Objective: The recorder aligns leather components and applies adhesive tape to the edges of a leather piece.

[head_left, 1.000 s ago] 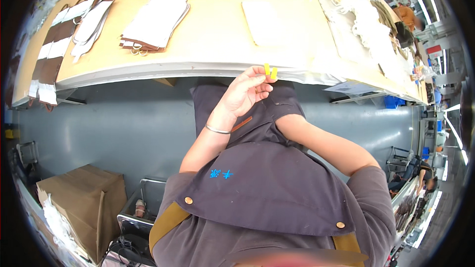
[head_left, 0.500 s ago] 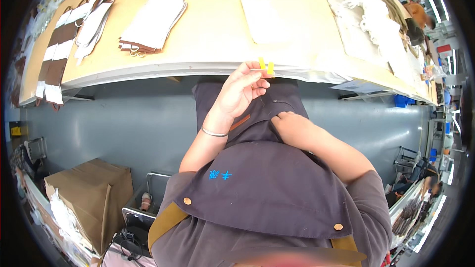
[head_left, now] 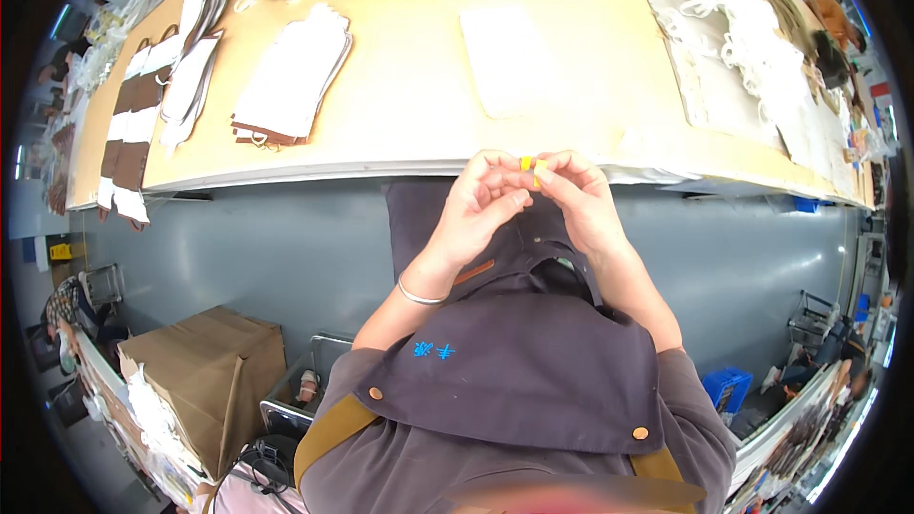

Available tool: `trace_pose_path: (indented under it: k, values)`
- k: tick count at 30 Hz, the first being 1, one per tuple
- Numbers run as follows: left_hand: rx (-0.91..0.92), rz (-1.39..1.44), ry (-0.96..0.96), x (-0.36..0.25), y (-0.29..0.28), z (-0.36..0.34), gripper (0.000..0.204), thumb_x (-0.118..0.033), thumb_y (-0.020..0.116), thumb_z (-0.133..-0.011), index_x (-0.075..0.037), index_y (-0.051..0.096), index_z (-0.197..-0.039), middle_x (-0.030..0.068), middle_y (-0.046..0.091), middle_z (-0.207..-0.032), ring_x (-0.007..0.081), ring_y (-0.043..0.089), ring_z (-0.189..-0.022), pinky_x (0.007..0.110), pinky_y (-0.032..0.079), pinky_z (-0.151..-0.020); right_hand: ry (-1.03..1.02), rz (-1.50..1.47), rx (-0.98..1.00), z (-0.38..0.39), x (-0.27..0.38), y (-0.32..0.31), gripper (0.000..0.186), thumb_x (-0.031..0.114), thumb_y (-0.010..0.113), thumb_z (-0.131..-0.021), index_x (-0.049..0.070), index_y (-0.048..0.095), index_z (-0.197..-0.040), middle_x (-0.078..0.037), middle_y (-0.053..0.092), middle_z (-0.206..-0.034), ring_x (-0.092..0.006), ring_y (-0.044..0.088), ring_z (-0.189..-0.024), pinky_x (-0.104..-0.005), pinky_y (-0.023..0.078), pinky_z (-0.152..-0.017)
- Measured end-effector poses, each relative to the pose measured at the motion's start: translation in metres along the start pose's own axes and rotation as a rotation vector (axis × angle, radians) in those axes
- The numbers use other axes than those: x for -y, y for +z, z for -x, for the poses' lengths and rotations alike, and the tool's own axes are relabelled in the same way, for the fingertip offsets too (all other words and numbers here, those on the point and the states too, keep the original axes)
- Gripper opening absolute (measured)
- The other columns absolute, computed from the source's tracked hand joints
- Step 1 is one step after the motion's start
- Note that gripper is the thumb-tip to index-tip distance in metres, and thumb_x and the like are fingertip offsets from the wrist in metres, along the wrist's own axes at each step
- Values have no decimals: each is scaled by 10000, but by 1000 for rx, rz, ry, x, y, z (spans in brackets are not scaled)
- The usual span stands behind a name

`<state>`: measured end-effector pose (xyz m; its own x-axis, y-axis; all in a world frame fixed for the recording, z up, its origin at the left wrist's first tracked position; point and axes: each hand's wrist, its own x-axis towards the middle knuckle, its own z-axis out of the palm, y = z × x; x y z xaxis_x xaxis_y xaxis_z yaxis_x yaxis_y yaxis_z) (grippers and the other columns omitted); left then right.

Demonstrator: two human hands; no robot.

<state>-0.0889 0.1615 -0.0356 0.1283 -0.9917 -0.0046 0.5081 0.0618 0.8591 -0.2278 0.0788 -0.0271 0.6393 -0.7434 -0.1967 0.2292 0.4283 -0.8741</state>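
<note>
My left hand and my right hand meet just in front of the table's near edge, fingertips pinched close together. Between them are small yellow strips, one at the left fingertips and another yellow piece at the right thumb and finger. What kind of thing they are is too small to tell. Beyond my hands, a white rectangular stack or sheet, washed out by glare, lies on the wooden table.
A stack of white and brown flat pieces with loops lies left of centre, with brown-and-white bundles farther left. White cords heap at the right. Behind me stand a large brown box and a chair. A blue crate sits right.
My right hand has come up from the apron pocket to join the left at the yellow strips. My left hand has shifted slightly nearer to me. The view has moved a little.
</note>
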Motion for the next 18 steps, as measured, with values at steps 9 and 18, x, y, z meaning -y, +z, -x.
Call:
trace_pose_path:
  k: [9,18]
  values:
    - [-124,-694,241,-47,-38,-116,445,-35,578,-798,-71,359,-1183,156,568,-1102,201,570,-947,297,462,-796,-127,-160,-100,-36,25,-19,31,116,510,-903,98,531,-918,-54,549,-1072,-119,540,-898,-258,452,-757]
    - [-52,-1528,-82,-58,-58,-232,662,-186,676,-733,-83,319,-1281,156,589,-1059,254,575,-963,337,452,-827,77,-115,-43,-62,-2,-25,80,99,506,-903,79,436,-937,-61,534,-1025,-175,556,-999,-323,493,-832]
